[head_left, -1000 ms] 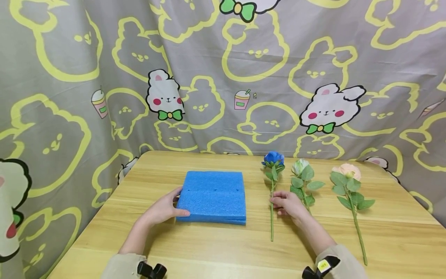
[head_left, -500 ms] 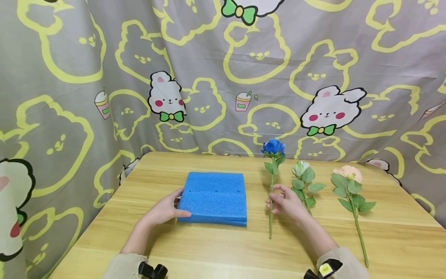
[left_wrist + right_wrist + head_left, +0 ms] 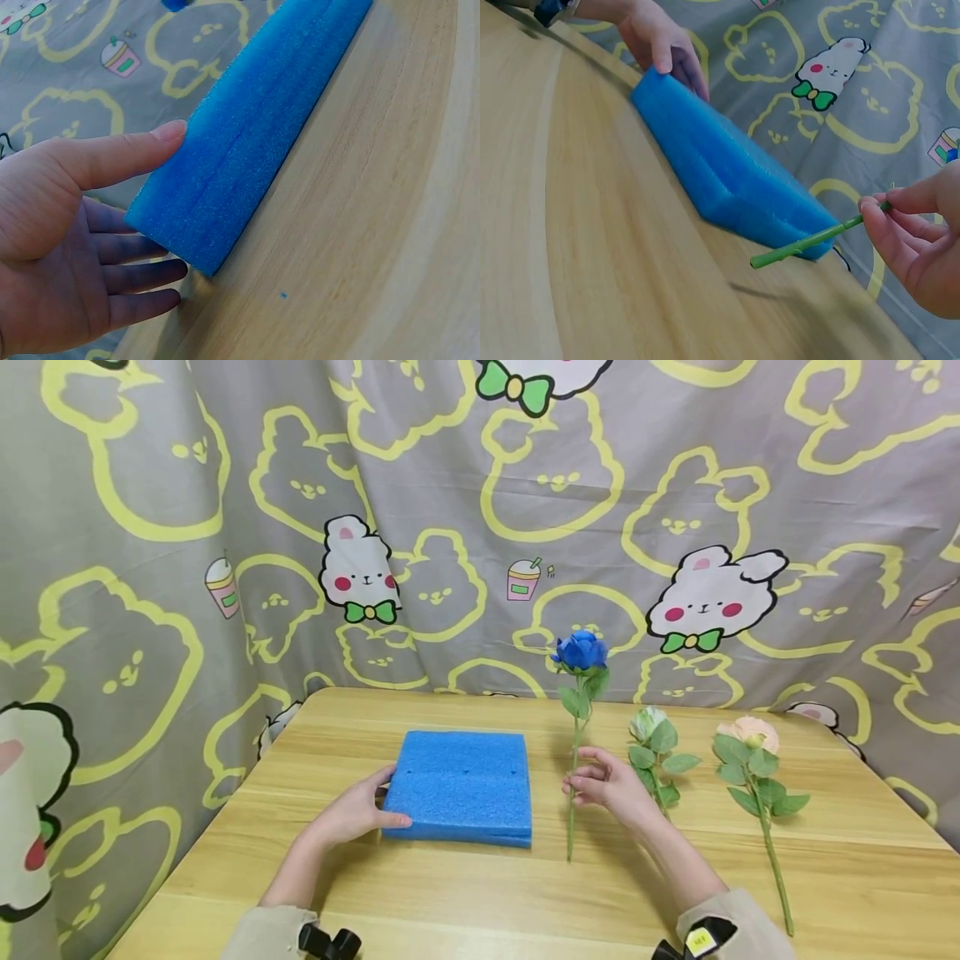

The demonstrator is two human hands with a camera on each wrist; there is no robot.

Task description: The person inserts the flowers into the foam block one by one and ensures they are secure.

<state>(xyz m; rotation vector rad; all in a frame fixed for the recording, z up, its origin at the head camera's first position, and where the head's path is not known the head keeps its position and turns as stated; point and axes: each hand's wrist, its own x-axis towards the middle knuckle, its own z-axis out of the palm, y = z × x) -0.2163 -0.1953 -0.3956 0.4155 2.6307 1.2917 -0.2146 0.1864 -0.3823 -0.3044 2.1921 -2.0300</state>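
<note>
From here I have the right hand (image 3: 611,787) pinching the blue flower (image 3: 576,700) by its stem (image 3: 802,249) above the table (image 3: 480,893), right of the foam block (image 3: 459,785), whose left end the left hand (image 3: 356,807) touches, fingers extended.

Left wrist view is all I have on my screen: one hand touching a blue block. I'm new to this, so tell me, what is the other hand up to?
Observer: The right hand pinches a green stem between thumb and fingertips.
Visitor: What's on top of that stem?
Observer: A blue bloom, held upward, as the head view shows.
Visitor: And does the bottom of it touch the table?
Observer: No, in the right wrist view its lower end hangs clear of the table.
</note>
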